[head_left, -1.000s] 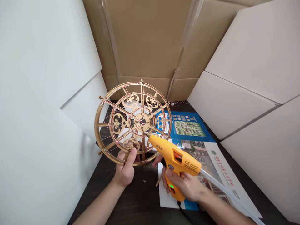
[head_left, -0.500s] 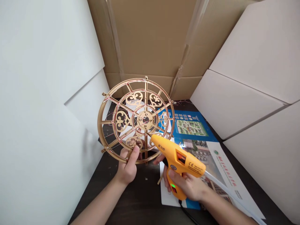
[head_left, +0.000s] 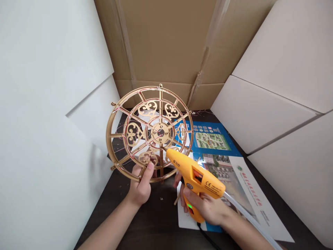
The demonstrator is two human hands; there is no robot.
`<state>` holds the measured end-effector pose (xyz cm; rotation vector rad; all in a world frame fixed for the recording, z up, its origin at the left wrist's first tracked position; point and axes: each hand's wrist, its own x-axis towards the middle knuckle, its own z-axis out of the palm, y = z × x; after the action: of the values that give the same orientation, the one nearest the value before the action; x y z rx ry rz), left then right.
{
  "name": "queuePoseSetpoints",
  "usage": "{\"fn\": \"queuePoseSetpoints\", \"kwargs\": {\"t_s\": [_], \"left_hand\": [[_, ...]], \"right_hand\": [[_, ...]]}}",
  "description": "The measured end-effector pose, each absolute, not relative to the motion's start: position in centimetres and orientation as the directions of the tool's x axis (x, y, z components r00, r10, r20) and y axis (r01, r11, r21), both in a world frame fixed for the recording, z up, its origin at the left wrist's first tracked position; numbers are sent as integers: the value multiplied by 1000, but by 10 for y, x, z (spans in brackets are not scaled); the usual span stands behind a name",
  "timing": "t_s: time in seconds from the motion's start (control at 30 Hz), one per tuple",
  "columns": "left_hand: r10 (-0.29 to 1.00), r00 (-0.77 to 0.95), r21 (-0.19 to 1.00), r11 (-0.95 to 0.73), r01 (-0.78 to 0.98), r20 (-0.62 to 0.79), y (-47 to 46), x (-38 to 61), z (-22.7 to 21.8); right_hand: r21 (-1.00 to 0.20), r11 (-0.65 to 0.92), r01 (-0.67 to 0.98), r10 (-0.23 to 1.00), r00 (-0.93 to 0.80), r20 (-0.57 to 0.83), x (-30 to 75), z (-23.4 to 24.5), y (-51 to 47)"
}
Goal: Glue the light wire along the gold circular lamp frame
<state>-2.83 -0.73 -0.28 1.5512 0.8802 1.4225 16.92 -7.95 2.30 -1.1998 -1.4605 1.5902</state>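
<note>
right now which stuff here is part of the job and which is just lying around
In use: left hand holding gold wheel frame; right hand on glue gun with clear glue stick.

Lying around: printed sheets, cardboard, white boards, dark table.

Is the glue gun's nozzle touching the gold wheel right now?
Cannot tell. In the head view, the glue gun's nozzle overlaps the lower right of the wheel, but this angle doesn't show whether there is a gap between them.

Dark surface (head_left: 153, 225) | printed leaflets (head_left: 212, 140) are spread on it (blue map panel showing) | white sheet (head_left: 186, 222) is laid alongside
</note>
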Motion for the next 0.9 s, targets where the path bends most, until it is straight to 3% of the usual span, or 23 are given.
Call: {"fn": "queuePoseSetpoints", "kwargs": {"t_s": [0.53, 0.9], "left_hand": [[916, 55, 917, -397, -28, 398, -7, -28, -3], [908, 69, 911, -411, -35, 412, -9, -27, 0]], "right_hand": [[-960, -271, 70, 904, -323, -278, 167, 17, -81], [-972, -221, 79, 909, -345, -235, 169, 23, -80]]}}
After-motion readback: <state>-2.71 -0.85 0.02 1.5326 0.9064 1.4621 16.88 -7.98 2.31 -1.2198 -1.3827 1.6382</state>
